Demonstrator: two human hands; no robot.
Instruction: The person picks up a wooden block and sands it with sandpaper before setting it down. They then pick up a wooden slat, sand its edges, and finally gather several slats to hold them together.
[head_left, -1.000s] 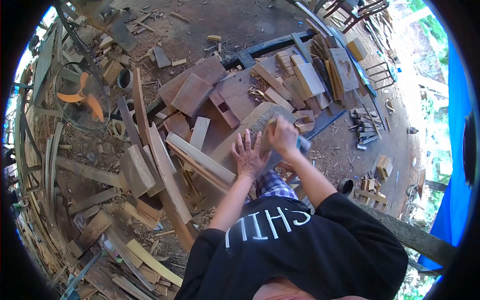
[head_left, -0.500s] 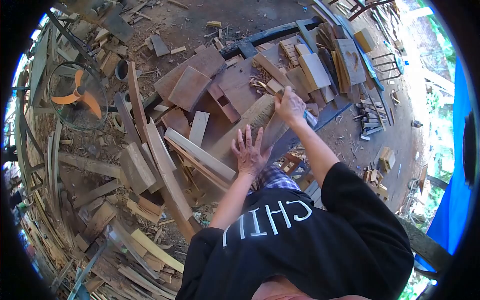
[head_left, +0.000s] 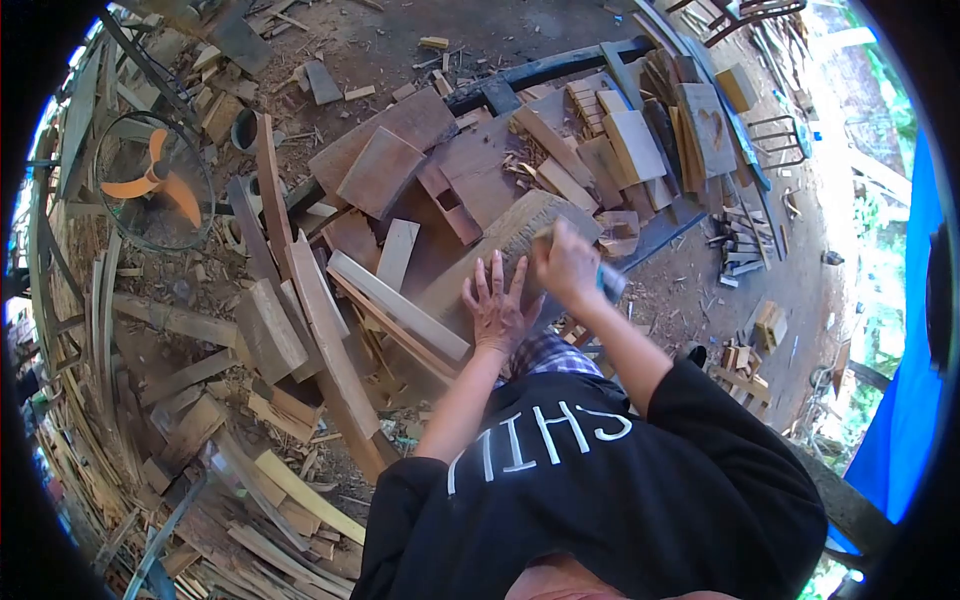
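My left hand [head_left: 500, 305] lies flat with its fingers spread on a wooden board [head_left: 535, 215] that has a rough, marked surface near its far end. Just to the right, my right hand [head_left: 570, 268] is closed over the same board, its fingers curled and slightly blurred. What it grips is hidden; a blurred blue and whitish thing [head_left: 610, 282] shows beside its wrist. Left of the board, a pale strip of wood [head_left: 400, 305] slants across the work surface.
Stacked wood blocks [head_left: 635, 145] stand at the back right of the work surface. Flat boards [head_left: 380, 172] lie at its back left. Long planks [head_left: 330, 340] lean at the left, near a fan with orange blades [head_left: 157, 180]. Scrap wood litters the ground.
My right hand has moved down and left along the board, toward my body and closer to my left hand. The far end of the board is now uncovered. My left hand stays put.
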